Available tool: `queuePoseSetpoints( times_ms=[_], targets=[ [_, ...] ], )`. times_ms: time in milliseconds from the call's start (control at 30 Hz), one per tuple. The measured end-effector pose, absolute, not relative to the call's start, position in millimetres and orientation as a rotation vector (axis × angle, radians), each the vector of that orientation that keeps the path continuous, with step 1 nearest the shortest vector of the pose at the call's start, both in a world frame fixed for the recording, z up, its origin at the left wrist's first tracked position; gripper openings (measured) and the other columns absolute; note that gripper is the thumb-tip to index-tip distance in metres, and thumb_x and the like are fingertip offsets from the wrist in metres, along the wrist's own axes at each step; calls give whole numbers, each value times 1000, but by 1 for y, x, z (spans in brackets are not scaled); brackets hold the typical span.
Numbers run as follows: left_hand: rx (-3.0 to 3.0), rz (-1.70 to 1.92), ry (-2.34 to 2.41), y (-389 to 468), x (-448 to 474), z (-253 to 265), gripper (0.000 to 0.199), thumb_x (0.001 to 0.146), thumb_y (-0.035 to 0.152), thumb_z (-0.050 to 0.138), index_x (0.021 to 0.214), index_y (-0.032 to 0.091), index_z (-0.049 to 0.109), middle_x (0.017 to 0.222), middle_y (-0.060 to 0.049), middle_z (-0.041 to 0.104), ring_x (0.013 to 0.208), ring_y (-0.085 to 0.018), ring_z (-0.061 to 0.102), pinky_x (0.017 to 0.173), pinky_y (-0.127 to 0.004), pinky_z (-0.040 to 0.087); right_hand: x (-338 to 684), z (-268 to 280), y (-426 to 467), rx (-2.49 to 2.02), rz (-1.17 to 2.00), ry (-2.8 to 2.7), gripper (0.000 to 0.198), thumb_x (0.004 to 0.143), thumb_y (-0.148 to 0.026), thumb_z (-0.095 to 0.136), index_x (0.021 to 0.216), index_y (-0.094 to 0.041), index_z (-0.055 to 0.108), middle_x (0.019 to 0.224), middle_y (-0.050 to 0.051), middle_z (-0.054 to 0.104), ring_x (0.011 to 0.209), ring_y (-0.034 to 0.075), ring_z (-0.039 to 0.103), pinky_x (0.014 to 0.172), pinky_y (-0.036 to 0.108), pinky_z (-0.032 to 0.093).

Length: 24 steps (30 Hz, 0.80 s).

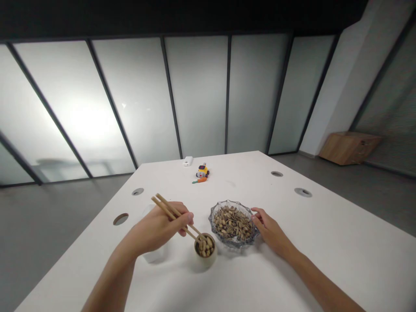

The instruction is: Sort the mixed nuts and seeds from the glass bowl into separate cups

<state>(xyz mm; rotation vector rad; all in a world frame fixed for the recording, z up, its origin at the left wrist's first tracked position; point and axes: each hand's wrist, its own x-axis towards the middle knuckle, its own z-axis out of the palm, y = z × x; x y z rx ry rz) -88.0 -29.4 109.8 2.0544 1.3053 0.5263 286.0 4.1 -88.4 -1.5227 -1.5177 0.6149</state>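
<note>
My left hand [167, 223] is closed around a pair of wooden chopsticks [169, 209]. Their tips reach into a small pale round cup [208, 261] of what look like peanuts in the shell [205, 247]. To the right of the cup stands a clear glass bowl [238, 243] with a scalloped rim, holding striped seeds [232, 221] that look like sunflower seeds. At the bowl's right rim, the fingers of my right hand [268, 227] grip the glass. Partly hidden behind my left wrist is a white box-like object [153, 255].
On the white table [325, 234], farther back, are a yellow toy car [202, 170], an orange carrot-like item [199, 180] and a white device [188, 161]. Round holes pierce the tabletop on both sides. A wooden cabinet [346, 148] stands on the floor at the right.
</note>
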Motion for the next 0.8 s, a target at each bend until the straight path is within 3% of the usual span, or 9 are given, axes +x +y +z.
queuePoseSetpoints(
  times_ms=[167,333,433,567,800],
  targets=[
    [2073,487,1300,-27,-85,107,41,101,60,57,89,25,76,80,0,75,82,-22,73,79,-31,53,286,-87,4,-1533,607,-1525,51,95,-60,49,127,-22,64,102,9,80,96,29,76,91,43,58],
    [2085,690,1247,-31,-66,108,42,102,58,55,86,24,75,79,-1,74,75,-21,71,73,-30,54,285,-83,1,-1536,610,-1534,51,96,-60,48,127,-22,63,103,10,79,97,29,75,91,42,57],
    [2011,890,1177,-28,-40,89,39,102,51,53,84,23,73,81,-2,75,75,-20,72,73,-30,55,284,-80,0,-1547,608,-1537,51,97,-60,47,126,-22,63,99,8,79,93,28,74,88,41,57],
    [1895,897,1054,-17,2,46,37,101,50,52,88,23,72,90,-4,75,77,-21,73,71,-30,57,281,-76,-2,-1536,606,-1541,49,97,-59,47,125,-22,63,98,7,79,92,27,74,87,41,57],
    [2119,824,977,-3,34,20,39,102,40,48,68,24,57,75,-3,67,73,-20,62,74,-32,53,277,-74,-4,-1538,595,-1549,50,98,-59,46,127,-22,62,100,8,78,93,27,73,86,41,56]
  ],
)
